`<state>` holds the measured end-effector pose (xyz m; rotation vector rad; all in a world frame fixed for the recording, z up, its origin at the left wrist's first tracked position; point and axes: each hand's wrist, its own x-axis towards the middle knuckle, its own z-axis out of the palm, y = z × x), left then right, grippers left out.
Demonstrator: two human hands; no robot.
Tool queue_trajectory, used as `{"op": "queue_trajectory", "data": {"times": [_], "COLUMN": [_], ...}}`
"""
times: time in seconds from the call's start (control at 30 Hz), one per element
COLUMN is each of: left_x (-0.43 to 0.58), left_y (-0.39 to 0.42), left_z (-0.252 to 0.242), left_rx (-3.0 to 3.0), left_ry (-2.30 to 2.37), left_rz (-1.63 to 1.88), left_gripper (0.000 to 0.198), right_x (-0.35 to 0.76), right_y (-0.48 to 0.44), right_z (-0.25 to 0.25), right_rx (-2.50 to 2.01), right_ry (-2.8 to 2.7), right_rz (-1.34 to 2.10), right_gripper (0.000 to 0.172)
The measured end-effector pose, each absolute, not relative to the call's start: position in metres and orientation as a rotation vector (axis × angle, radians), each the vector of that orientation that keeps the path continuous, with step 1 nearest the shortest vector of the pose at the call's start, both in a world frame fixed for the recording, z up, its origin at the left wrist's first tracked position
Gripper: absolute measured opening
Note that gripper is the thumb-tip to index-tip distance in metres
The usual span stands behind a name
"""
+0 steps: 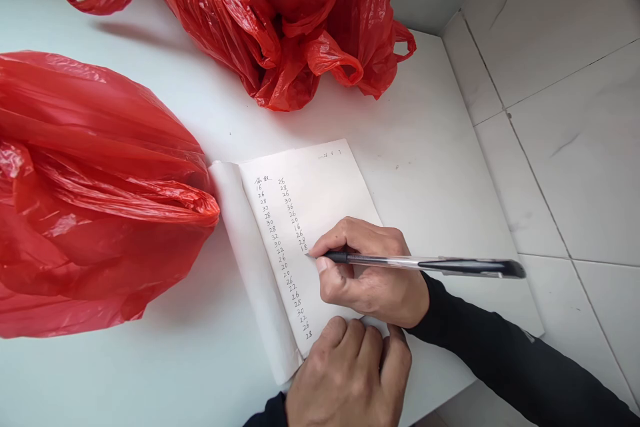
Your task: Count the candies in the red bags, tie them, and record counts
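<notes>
A black-capped pen with a clear barrel (385,260) is pinched in my right hand (373,280), and its tip touches the page just below the number 18. Under it lies an open notebook (330,193) with two columns of handwritten numbers and a rolled-back leaf (250,273) along its left side. My left hand (350,373) rests on the notebook's lower edge with its fingers curled and closed; their tips are hidden.
One full red plastic bag (100,200) stands left of the notebook, almost against its rolled leaf. More crumpled red bags (300,13) lie at the back of the white table (440,147). Beyond the table's right edge is a tiled floor (565,147).
</notes>
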<state>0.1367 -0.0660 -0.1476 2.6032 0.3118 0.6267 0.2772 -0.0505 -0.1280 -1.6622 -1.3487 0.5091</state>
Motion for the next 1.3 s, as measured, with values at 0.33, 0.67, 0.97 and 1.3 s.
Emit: {"op": "queue_trajectory", "data": {"times": [0.33,0.67,0.97,1.3], "left_x": [0.1368,0.1366,0.1369,0.1355], "left_y": [-0.066,-0.0663,-0.0664,-0.0677], "left_z": [-0.147,-0.1483,-0.148,-0.1478], "left_rx": [2.604,2.591,2.591,2.58], "left_ry": [0.311,0.302,0.312,0.311], "left_rz": [0.629,0.648,0.634,0.627], "left_gripper": [0.024,0.036,0.041,0.039], "right_x": [0.2774,0.2772,0.2773,0.2775], "right_y": [-0.0502,-0.0499,-0.0506,-0.0495], "right_z": [-0.1265,-0.1267,-0.1269,-0.1265], "right_rx": [-1.655,-1.659,-1.647,-1.643], "right_ry": [-1.363,-1.362,-1.369,-1.378], "right_rz": [0.513,0.51,0.506,0.52], "right_gripper": [0.018,0.019,0.019,0.018]}}
